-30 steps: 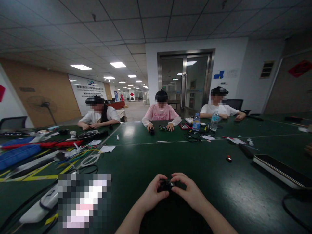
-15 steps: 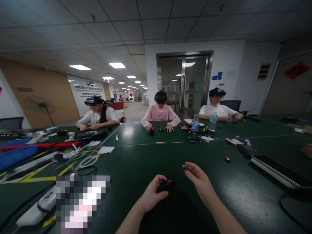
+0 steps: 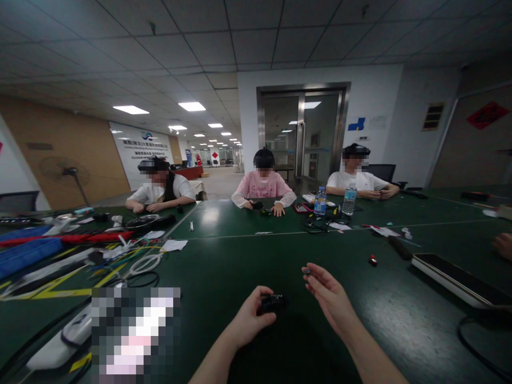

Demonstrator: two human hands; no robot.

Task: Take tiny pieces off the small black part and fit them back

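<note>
L hand (image 3: 250, 320), half-curled grip, held blk gadget (image 3: 274, 303), prob. light, stiff, best side-held; R hand (image 3: 328, 293) pinched tiny dark pc. (image 3: 308, 272)

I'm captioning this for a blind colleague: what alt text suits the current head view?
A person's left hand holds a small black device at a green table, while the right hand, apart from it, pinches a tiny object. Across the table sit three people wearing headsets; cables lie on the picture's left.
</note>
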